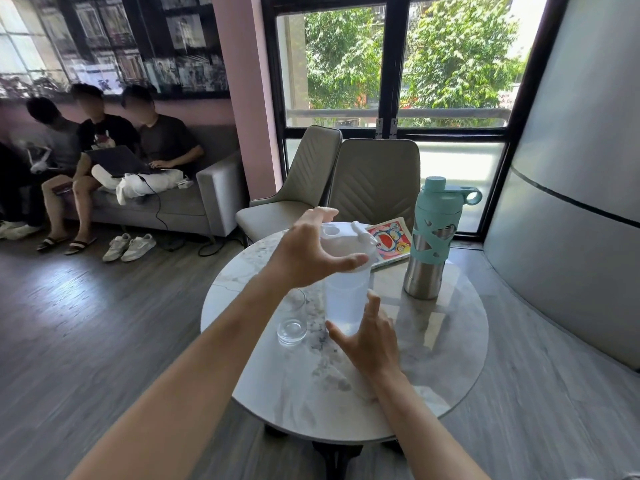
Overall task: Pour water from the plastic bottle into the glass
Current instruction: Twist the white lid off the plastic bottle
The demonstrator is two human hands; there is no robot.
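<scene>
A clear plastic bottle with a white lid and flip cap stands upright in the middle of the round marble table. An empty clear glass stands just left of it, partly hidden by my left forearm. My left hand hovers by the bottle's lid with fingers spread, thumb across the front of the lid; whether it touches is unclear. My right hand is open beside the bottle's lower part, fingers apart, holding nothing.
A teal and steel flask stands at the table's far right, next to a cartoon book. Two grey chairs sit behind the table by the window. Several people sit on a sofa at left.
</scene>
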